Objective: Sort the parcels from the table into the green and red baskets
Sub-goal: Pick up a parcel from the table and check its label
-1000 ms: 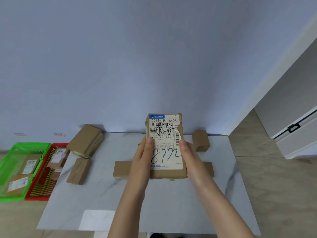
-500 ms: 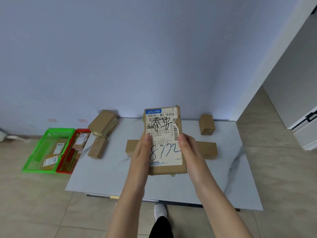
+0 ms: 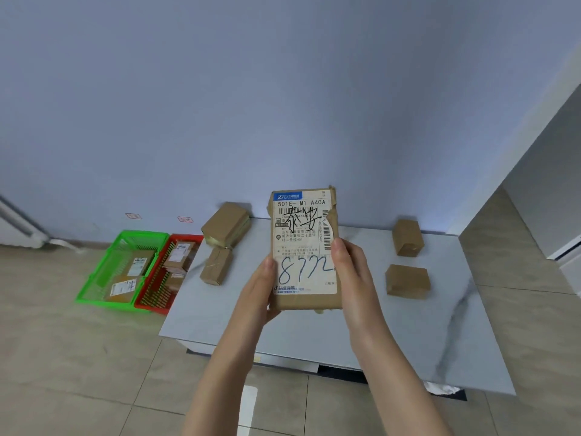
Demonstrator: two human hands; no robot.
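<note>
I hold a flat brown parcel (image 3: 303,247) upright above the table, its white label with "8772" facing me. My left hand (image 3: 259,286) grips its lower left edge and my right hand (image 3: 352,275) grips its right edge. Several brown parcels lie on the white marble table (image 3: 361,335): two at the back left (image 3: 225,224) (image 3: 216,266) and two at the right (image 3: 407,236) (image 3: 407,281). On the floor left of the table stand the green basket (image 3: 121,272) and the red basket (image 3: 171,275), side by side, each with parcels inside.
A blue wall runs behind the table. Two small red tags (image 3: 185,219) are stuck on the wall above the baskets. Beige floor tiles (image 3: 78,357) spread at the left and front. A white door or cabinet (image 3: 566,215) stands at the right.
The view has pulled back and shifted right, so the table and baskets look farther off. Both hands still hold the labelled parcel upright. Parcels hidden behind it now show on the table.
</note>
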